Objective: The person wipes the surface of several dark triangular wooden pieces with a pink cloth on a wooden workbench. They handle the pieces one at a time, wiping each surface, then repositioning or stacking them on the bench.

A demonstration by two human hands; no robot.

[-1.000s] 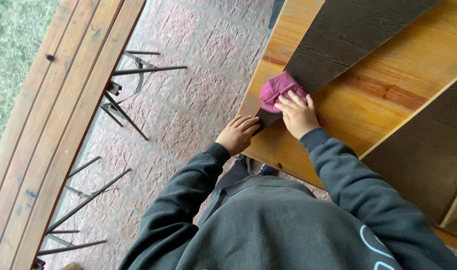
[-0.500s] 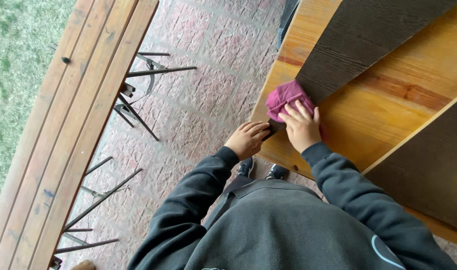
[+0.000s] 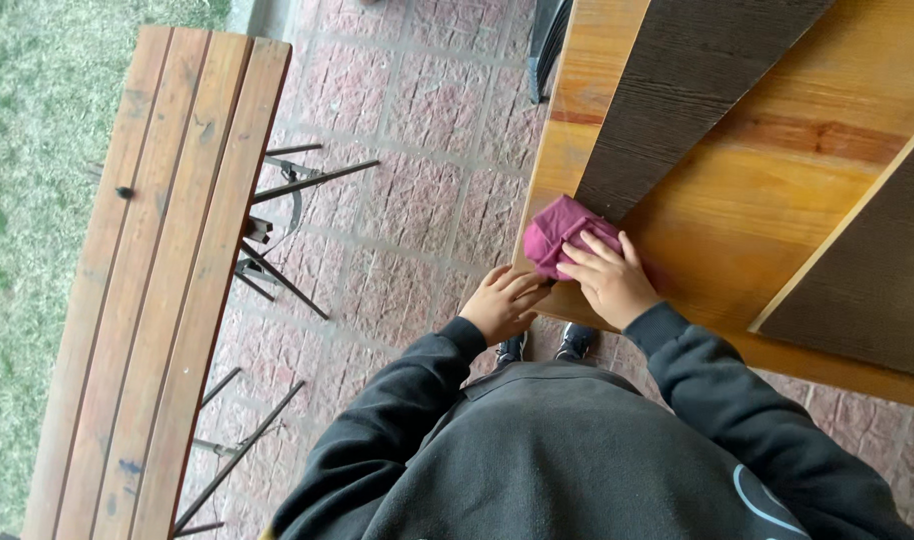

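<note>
Paving of reddish brick [image 3: 417, 180] fills the middle of the head view, with a strip of grass [image 3: 27, 150] along the left edge. Next in size, a varnished wooden counter [image 3: 767, 220] occupies the upper right; two dark, rough-grained boards lie on it, one long board [image 3: 677, 90] running diagonally from the top edge down toward the counter's near corner, and a second dark board [image 3: 867, 280] at the far right, well apart from the first. A slatted wooden bench [image 3: 147, 300] with dark metal legs [image 3: 277, 230] stands at the left, between the grass and the paving. The person's dark grey sweatshirt [image 3: 567, 460] fills the lower centre, both sleeves reaching up toward the counter's corner, and the toes of two dark shoes [image 3: 547, 345] show on the brick just below the counter edge. The right hand [image 3: 609, 280] lies flat on the counter at its near corner, fingers spread and pressed down on a crumpled magenta cloth [image 3: 562, 232], pinning it against the wood rather than gripping it. The cloth sits at the lower end of the long dark board, touching it, right by the counter's edge. The left hand [image 3: 502, 302] is loosely curled with fingers apart, its fingertips at the counter's edge just below the cloth, holding nothing.
</note>
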